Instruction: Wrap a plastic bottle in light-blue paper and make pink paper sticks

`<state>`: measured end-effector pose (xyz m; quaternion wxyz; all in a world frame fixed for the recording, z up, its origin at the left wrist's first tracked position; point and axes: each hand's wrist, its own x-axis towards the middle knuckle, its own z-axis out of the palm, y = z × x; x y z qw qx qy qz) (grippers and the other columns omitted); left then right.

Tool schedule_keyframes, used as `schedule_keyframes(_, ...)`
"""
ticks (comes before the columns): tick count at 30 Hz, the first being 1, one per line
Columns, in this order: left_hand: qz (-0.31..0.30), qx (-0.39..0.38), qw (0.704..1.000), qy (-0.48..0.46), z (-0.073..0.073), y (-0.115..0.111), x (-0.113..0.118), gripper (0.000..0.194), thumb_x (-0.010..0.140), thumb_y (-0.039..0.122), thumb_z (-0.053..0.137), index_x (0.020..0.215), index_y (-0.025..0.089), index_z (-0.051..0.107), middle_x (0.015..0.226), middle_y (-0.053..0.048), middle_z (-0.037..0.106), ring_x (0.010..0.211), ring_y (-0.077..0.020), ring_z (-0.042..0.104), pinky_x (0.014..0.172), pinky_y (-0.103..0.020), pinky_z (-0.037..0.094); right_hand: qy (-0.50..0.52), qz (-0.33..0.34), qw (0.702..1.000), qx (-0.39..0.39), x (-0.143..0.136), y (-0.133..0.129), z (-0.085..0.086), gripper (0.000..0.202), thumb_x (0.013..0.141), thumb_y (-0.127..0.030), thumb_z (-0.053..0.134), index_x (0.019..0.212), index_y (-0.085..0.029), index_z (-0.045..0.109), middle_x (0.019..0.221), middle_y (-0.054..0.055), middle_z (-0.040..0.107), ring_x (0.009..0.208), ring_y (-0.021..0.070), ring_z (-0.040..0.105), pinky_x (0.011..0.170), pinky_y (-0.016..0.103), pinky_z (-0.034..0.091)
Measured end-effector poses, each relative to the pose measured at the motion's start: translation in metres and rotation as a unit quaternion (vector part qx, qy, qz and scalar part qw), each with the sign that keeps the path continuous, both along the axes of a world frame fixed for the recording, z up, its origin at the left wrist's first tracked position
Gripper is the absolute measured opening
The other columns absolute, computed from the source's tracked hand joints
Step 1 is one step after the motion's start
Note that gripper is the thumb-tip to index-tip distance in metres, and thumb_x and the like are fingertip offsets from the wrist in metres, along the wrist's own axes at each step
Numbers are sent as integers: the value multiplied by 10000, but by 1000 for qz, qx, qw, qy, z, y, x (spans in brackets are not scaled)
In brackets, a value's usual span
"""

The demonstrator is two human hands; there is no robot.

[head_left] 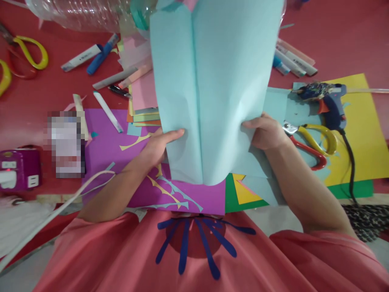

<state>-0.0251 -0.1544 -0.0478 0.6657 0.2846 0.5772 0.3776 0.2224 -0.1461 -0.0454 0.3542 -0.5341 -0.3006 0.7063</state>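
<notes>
A large light blue sheet of paper (225, 93), creased lengthwise, is held up in front of me between both hands. My left hand (161, 144) grips its left edge, thumb on the near face and fingers hidden behind. On the opposite edge my right hand (266, 132) pinches the sheet, which bulges and curves there. Beneath it lie a purple sheet (112, 129) with thin curved paper scraps (170, 188) and a green sheet (355, 188). Close to my right hand are scissors (316, 144) with red and yellow handles.
A glue gun (331, 101) with a black cord rests on yellow paper (364, 138) at right. Markers (106, 111) lie on both sides of the red table (334, 36). A clear plastic bottle (85, 14), more scissors (33, 50) and a purple power socket box (20, 168) are at left.
</notes>
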Motion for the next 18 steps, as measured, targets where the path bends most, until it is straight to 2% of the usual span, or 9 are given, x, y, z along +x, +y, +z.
schedule_keyframes(3,28,37,999,6,-3,0,1,380,573,337,782,906,177,692,912,-57,737,1023,-330,677,968,-493,519,-4,-53,997,47,0,3,1,177,622,-248,691,758,-226,580,600,-40,643,556,145,616,596,275,522)
schedule_keyframes(6,102,61,993,21,-6,5,2,287,605,284,741,868,186,683,896,-41,724,1121,-313,637,985,-444,516,-2,-110,988,105,0,7,2,88,739,-251,642,766,-232,561,549,-78,528,464,66,468,480,187,398)
schedule_keyframes(9,144,57,988,25,-7,10,4,192,644,250,716,821,194,669,912,-40,720,1197,-295,597,989,-402,519,-28,-154,979,131,0,10,3,49,838,-234,566,796,-246,545,678,-64,562,498,51,448,457,173,337)
schedule_keyframes(11,158,48,986,31,-7,11,5,161,658,241,712,808,206,662,936,-32,724,1233,-282,574,999,-377,518,-44,-189,970,149,1,11,2,112,864,-208,544,766,-253,511,732,-53,582,563,55,490,502,166,362)
schedule_keyframes(14,166,48,985,23,-6,11,6,148,675,234,701,813,205,655,972,-43,725,1286,-281,534,1032,-375,504,-65,-237,948,202,2,13,-2,174,865,-191,543,714,-252,481,654,-49,551,558,63,474,513,170,367)
schedule_keyframes(18,171,50,984,9,-6,8,7,180,692,220,692,866,195,652,1010,-61,727,1268,-280,551,1025,-380,513,-143,-218,930,261,5,12,3,263,858,-305,564,625,-253,454,557,-40,490,506,84,453,474,213,357)
